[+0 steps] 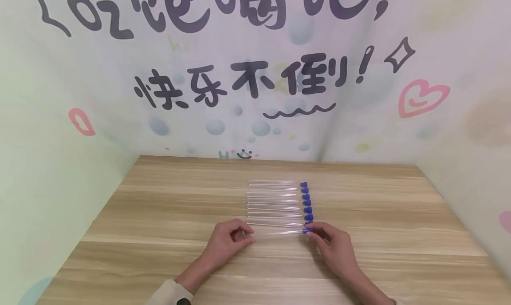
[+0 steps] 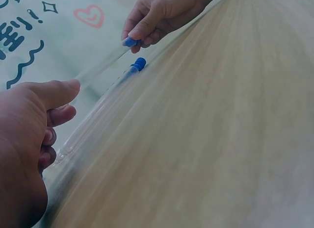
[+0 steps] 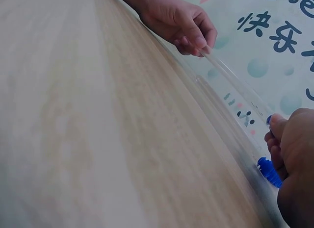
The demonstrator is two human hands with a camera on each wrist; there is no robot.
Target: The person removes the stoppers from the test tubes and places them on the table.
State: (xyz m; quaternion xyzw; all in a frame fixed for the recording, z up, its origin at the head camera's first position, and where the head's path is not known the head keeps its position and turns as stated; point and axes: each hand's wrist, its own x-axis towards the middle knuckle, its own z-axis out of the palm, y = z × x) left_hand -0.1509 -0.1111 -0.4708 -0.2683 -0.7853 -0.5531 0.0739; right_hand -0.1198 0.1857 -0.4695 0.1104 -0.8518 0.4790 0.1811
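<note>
Between my two hands a clear test tube (image 1: pixel 279 232) is held level, lifted off the table. My left hand (image 1: pixel 231 240) pinches its left end between thumb and fingers. At the other end, my right hand (image 1: pixel 335 247) pinches the blue cap (image 2: pixel 129 42), which its fingers partly cover. Beyond the hands several clear test tubes (image 1: pixel 273 201) lie side by side in a row. Blue caps (image 1: pixel 306 197) line up at their right ends; one of these caps (image 3: pixel 268 170) shows close below my right hand in the right wrist view.
The wood-grain table (image 1: pixel 151 216) spreads out on both sides of the row. A pale wall covering (image 1: pixel 191 132) with dark lettering and coloured drawings stands behind the table's far edge, with pale walls at left and right.
</note>
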